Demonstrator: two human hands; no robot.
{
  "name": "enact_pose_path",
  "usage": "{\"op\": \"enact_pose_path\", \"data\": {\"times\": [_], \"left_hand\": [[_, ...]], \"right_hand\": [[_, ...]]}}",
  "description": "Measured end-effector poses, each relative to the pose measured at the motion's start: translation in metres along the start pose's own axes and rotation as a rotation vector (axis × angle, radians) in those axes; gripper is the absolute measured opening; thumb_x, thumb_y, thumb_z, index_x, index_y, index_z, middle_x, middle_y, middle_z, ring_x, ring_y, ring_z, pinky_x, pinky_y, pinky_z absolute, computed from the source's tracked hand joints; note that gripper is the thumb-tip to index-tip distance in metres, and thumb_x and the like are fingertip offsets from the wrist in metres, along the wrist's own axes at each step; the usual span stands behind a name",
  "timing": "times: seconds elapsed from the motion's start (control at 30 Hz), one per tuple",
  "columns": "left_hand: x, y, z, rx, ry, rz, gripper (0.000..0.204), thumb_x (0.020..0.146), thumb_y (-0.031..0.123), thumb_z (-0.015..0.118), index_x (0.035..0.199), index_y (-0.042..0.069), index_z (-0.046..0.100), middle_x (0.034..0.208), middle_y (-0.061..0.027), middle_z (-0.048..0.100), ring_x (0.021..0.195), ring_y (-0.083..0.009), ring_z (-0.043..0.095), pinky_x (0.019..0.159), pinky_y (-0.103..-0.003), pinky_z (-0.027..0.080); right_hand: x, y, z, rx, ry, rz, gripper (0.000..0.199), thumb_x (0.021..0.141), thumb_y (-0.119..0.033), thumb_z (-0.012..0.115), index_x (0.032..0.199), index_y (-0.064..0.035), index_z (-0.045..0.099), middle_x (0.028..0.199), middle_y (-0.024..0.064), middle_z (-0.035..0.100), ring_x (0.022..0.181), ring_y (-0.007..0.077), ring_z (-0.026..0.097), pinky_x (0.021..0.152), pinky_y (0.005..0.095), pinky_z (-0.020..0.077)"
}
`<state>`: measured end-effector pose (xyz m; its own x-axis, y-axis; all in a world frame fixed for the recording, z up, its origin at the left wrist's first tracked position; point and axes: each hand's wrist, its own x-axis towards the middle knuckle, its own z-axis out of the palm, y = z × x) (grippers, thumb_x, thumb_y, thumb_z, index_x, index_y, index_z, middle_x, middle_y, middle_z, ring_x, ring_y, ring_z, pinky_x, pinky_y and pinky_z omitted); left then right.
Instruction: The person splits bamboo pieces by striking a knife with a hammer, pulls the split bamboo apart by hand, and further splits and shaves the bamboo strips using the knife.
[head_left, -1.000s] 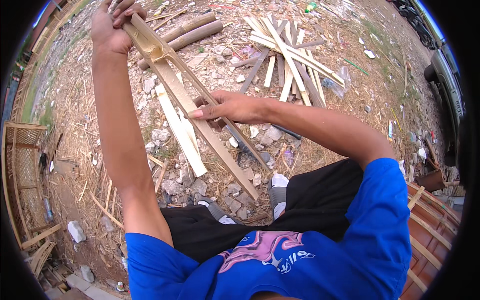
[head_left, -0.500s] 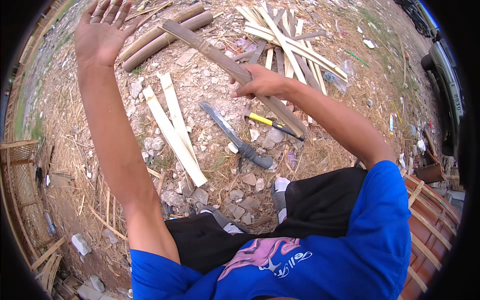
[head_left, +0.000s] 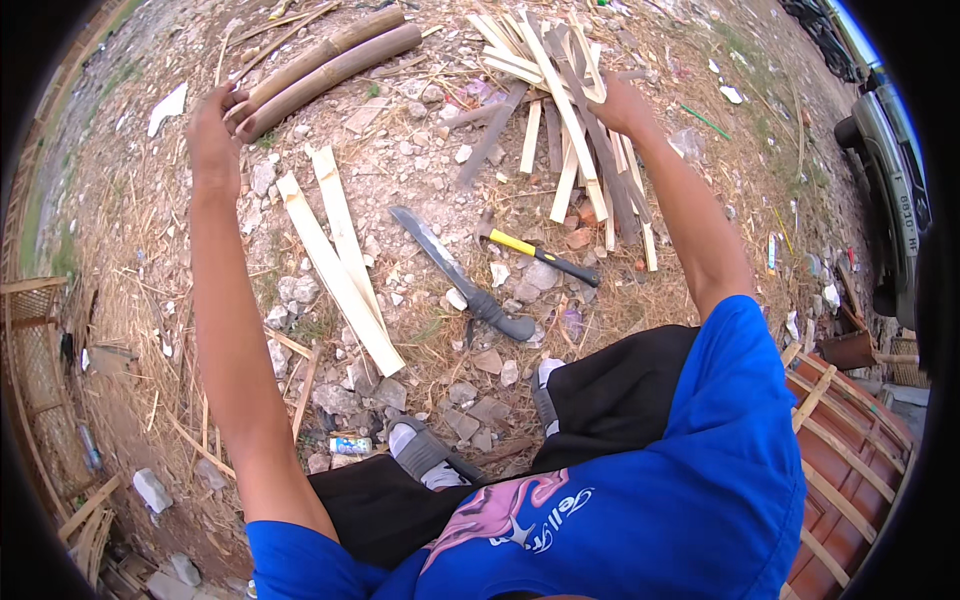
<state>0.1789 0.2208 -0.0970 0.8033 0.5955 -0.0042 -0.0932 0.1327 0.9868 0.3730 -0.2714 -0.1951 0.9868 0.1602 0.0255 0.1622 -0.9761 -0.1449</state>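
Observation:
Two long brown bamboo lengths (head_left: 345, 75) lie side by side at the far left. My left hand (head_left: 214, 135) is at their near ends, its fingers curled against the bamboo. My right hand (head_left: 622, 104) reaches to the right side of a criss-crossed pile of pale and grey-brown bamboo strips (head_left: 568, 125). Its fingers are mostly hidden, so whether it grips a strip does not show. Between my arms, a machete (head_left: 440, 250) with a dark handle lies on the ground. Right of it is a hammer (head_left: 535, 255) with a yellow and black handle.
Two pale strips (head_left: 340, 270) lie left of the machete. Stones and dry straw cover the ground. A can (head_left: 350, 445) is beside my sandalled foot (head_left: 425, 455). A vehicle (head_left: 895, 190) stands at far right; reddish-brown slatted panels (head_left: 850, 470) are at lower right.
My right hand has moved away to the pile, and the grey-brown strip it held now appears among the pile's strips. My raised, spread left hand has come down and curled at the bamboo ends.

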Motion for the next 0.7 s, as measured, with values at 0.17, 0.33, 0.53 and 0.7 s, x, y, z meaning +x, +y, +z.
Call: {"op": "enact_pose_path", "data": {"times": [0.17, 0.33, 0.53, 0.7], "left_hand": [[-0.033, -0.163, -0.085, 1.154, -0.307, -0.142, 0.045, 0.078, 0.036, 0.069, 0.109, 0.004, 0.060, 0.095, -0.0193, 0.068, 0.095, -0.0321, 0.064, 0.087, -0.039, 0.048], [-0.179, -0.245, -0.033, 1.416, -0.219, -0.371, 0.082, 0.076, 0.042, 0.072, 0.141, 0.008, 0.033, 0.137, -0.0223, 0.043, 0.121, -0.0417, 0.049, 0.096, -0.050, 0.044], [-0.202, -0.255, -0.070, 1.492, -0.175, -0.384, 0.084, 0.077, 0.038, 0.074, 0.143, 0.012, 0.028, 0.141, -0.0177, 0.035, 0.130, -0.0381, 0.039, 0.097, -0.059, 0.039], [-0.210, -0.241, -0.054, 1.541, 0.131, -0.410, 0.093, 0.075, 0.040, 0.076, 0.146, 0.012, 0.022, 0.144, -0.0214, 0.032, 0.129, -0.0397, 0.039, 0.101, -0.055, 0.038]], "right_hand": [[-0.065, -0.057, 0.027, -0.195, -0.649, -0.439, 0.060, 0.077, -0.034, 0.068, 0.128, -0.0062, 0.055, 0.124, 0.0197, 0.059, 0.116, 0.0339, 0.056, 0.100, 0.0408, 0.0445], [-0.127, -0.070, 0.024, -0.102, -0.881, -0.566, 0.059, 0.078, -0.033, 0.067, 0.129, -0.0062, 0.053, 0.120, 0.0210, 0.061, 0.114, 0.0347, 0.057, 0.097, 0.0418, 0.0453], [-0.148, -0.110, 0.025, -0.065, -0.837, -0.671, 0.057, 0.079, -0.034, 0.068, 0.127, -0.0075, 0.053, 0.105, 0.0158, 0.065, 0.101, 0.0331, 0.062, 0.089, 0.0409, 0.0488], [-0.159, -0.094, 0.023, -0.090, -0.856, -0.681, 0.058, 0.077, -0.030, 0.067, 0.129, -0.0054, 0.053, 0.113, 0.0202, 0.064, 0.108, 0.0352, 0.060, 0.094, 0.0418, 0.0479]]}}
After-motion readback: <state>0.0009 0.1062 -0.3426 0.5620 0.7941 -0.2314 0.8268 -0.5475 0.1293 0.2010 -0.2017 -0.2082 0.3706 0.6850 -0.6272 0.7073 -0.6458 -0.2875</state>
